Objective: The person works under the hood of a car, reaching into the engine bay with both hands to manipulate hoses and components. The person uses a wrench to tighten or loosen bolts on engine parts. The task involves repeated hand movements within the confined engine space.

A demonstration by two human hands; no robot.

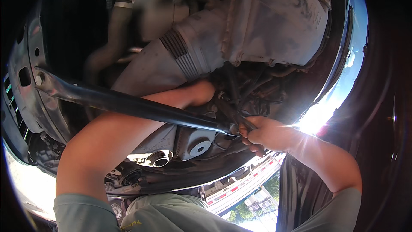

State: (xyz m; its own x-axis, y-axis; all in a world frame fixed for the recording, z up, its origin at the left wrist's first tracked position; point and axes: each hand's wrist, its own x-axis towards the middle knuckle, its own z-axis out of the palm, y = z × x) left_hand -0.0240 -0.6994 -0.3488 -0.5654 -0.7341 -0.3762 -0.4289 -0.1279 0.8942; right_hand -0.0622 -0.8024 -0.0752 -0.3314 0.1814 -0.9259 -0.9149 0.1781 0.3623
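My left forearm passes under a black tubular strut brace (128, 101) in a car's engine bay. My left hand (204, 91) is below the ribbed air intake duct (180, 53), beside the air filter housing (273, 22). Its fingers are turned away and hidden, so what they touch cannot be seen. At the inner end of the brace, my right hand (260, 132) has its thumb and fingers closed around a dark rod-like part (230, 109). Whether that part is a tool or a hose is unclear. Dark cables (257, 108) run just beyond both hands.
A bolt (39, 79) fixes the brace's outer end to the metal body panel. Near my body are a threaded filler neck (160, 159) and a round cap (199, 147) with a hex recess. Strong sunlight glares off the fender edge (334, 103) on the right.
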